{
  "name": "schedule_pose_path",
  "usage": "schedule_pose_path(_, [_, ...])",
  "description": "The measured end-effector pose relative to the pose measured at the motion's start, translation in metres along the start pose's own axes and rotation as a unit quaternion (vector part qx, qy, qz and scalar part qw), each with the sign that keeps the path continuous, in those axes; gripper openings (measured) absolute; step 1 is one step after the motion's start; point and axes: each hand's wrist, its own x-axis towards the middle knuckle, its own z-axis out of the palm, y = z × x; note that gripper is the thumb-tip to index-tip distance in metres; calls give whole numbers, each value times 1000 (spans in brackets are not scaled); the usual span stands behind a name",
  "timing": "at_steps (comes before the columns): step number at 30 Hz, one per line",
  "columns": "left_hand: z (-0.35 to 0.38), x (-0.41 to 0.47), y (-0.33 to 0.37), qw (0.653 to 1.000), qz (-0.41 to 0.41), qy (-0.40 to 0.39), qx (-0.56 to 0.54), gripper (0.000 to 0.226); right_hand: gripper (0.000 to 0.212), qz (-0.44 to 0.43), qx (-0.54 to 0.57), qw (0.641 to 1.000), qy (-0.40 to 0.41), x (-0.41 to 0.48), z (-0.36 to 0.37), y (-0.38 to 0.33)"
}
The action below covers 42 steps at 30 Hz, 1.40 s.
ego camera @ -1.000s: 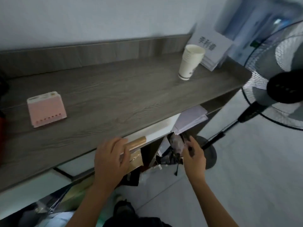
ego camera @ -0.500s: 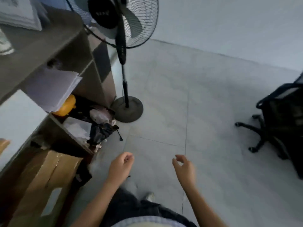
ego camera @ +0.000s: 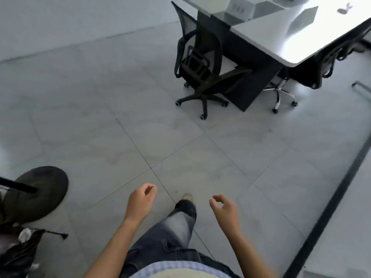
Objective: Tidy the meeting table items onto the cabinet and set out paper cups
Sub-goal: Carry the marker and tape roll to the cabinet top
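The white meeting table (ego camera: 281,37) stands at the top right, across a stretch of tiled floor. Light boxy items (ego camera: 239,9) lie on its far part, too blurred to name. My left hand (ego camera: 141,201) hangs low over the floor, fingers loosely curled and holding nothing. My right hand (ego camera: 224,209) hangs beside it, likewise loosely curled and empty. The cabinet and the paper cups are out of view.
A black mesh office chair (ego camera: 197,63) on castors stands at the table's near end, another chair with a chrome base (ego camera: 281,95) beside it. The fan's round black base (ego camera: 34,193) and a black bag (ego camera: 18,255) sit at the left. A dark floor strip (ego camera: 329,211) runs along the right.
The view swung from the cabinet top, past the fan, to the floor and meeting table. Both hands left the cabinet's front edge and now hang empty.
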Motion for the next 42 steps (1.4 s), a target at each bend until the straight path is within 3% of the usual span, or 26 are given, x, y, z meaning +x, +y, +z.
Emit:
schedule_pose_path(7, [67, 111, 110, 996, 66, -56, -12, 25, 25, 75, 29, 987, 140, 86, -81, 12])
schedule_pose_path(14, [134, 176, 204, 983, 128, -126, 38, 24, 26, 121, 72, 967, 213, 147, -133, 8])
schedule_pose_path(23, [263, 181, 265, 930, 183, -279, 153, 21, 35, 226, 152, 938, 213, 179, -184, 73])
schedule_pose_path(30, [374, 188, 358, 942, 185, -258, 113, 24, 46, 189, 175, 941, 221, 251, -305, 133])
schedule_pose_path(34, [442, 164, 406, 929, 213, -281, 109, 23, 47, 169, 170, 943, 232, 281, -369, 167])
schedule_pose_path(39, [506, 134, 434, 895, 245, -341, 153, 14, 45, 195, 174, 942, 212, 314, -403, 195])
schedule_pose_path(42, [526, 152, 449, 913, 205, -322, 146, 25, 42, 195, 182, 944, 193, 336, -410, 202])
